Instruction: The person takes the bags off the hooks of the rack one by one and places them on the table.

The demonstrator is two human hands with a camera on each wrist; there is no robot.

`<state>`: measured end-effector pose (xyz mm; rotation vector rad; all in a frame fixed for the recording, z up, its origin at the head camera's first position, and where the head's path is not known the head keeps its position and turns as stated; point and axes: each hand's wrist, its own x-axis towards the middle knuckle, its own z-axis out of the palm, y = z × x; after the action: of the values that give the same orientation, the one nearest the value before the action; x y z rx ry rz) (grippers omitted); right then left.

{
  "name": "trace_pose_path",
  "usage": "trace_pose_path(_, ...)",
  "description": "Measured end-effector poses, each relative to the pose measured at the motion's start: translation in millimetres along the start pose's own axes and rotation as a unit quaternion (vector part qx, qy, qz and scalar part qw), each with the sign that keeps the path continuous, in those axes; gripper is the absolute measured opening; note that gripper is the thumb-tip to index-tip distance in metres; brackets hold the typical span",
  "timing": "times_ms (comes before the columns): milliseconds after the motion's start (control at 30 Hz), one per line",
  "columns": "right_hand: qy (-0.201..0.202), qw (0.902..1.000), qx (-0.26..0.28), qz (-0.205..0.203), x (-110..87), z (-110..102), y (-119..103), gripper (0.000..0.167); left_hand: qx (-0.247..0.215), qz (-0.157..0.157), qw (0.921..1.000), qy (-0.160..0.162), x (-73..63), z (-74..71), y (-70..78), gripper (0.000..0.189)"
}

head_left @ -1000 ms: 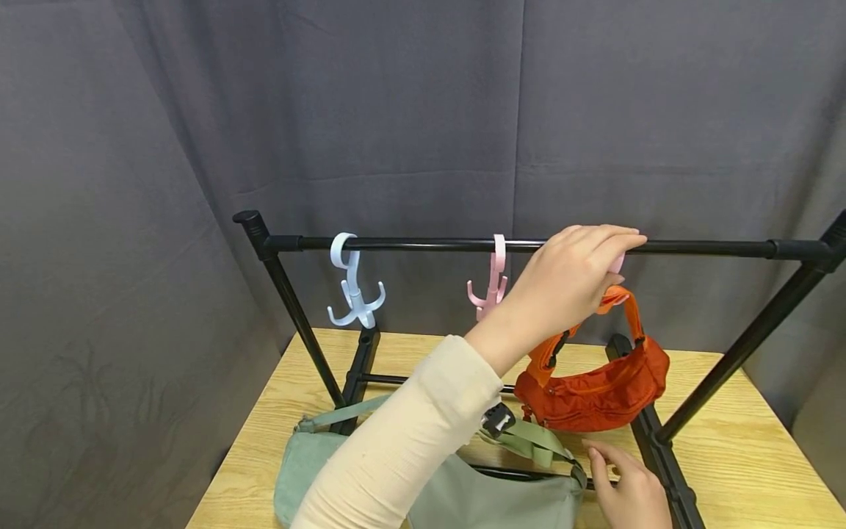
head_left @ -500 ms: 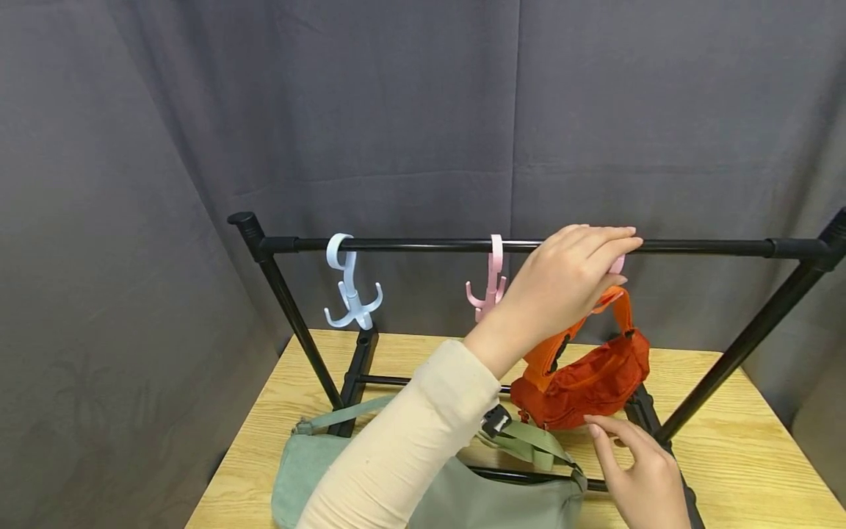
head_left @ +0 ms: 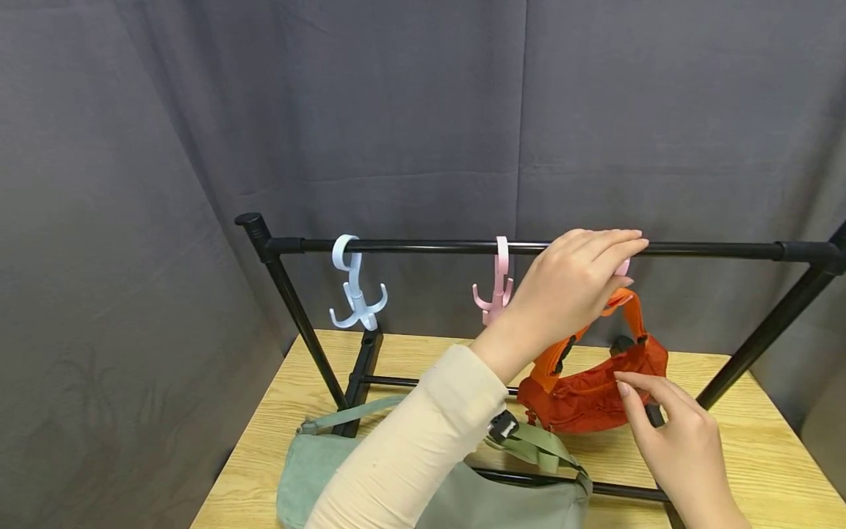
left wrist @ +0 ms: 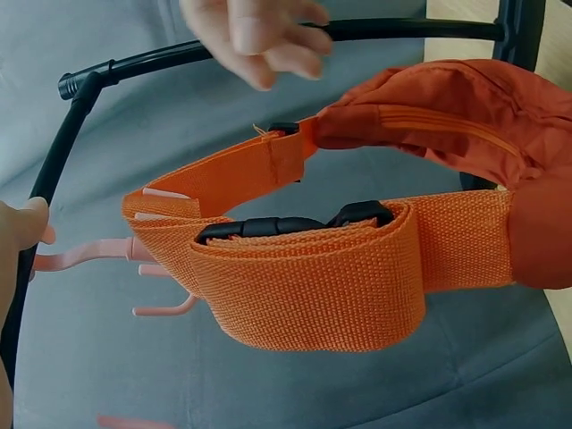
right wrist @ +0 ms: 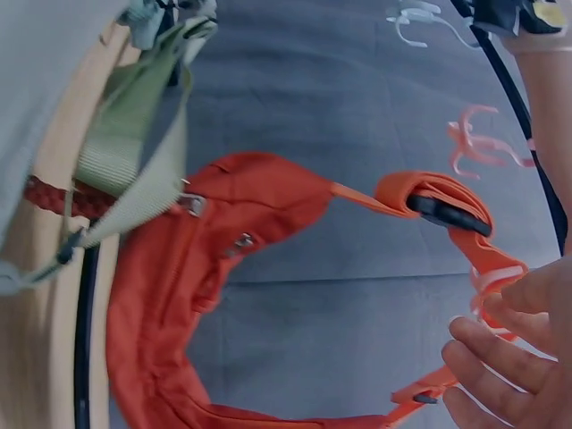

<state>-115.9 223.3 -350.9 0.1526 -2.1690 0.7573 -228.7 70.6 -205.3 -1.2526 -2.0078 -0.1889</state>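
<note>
An orange-red waist bag (head_left: 581, 393) hangs by its bright orange strap (left wrist: 313, 290) from a pink multi-prong hook (left wrist: 94, 253) at the right of the black rail. My left hand (head_left: 571, 268) lies over the rail there, fingers across the top, thumb below at the hook's upper part. It hides much of that hook. My right hand (head_left: 681, 426) is in front of the bag's right side, thumb and forefinger close together. In the left wrist view its loosely bent fingers (left wrist: 259, 36) are apart from the bag and hold nothing visible.
Another pink hook (head_left: 502, 257) and a pale blue hook (head_left: 354, 283) hang farther left on the black rail (head_left: 423, 247). A sage-green bag (head_left: 509, 496) lies on the wooden table (head_left: 244, 448), partly under my left forearm. Its green strap (right wrist: 143, 107) lies close to the waist bag.
My right hand has moved up and to the right. The waist bag swung left, then back right, and still hangs from its strap. My left hand keeps its place at the hook.
</note>
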Motion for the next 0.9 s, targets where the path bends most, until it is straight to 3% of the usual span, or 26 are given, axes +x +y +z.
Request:
trace_pose_path(367,0.038,0.999,0.012,-0.023,32.0,-13.2,2.5,0.021,-0.016,-0.006,0.9998,0.005,0.5,1.2,-1.0,0.036)
trace_pose_path(533,0.047,0.9983,0.025,-0.025,48.6,-18.2,2.4,0.018,0.003,-0.004,1.0,0.007,-0.2,3.0,-0.6,0.036)
trace_pose_path(900,0.07,0.9967,0.02,-0.035,66.9,-11.2,15.7,0.022,0.004,-0.002,0.9999,0.011,-1.3,6.3,0.0,0.037)
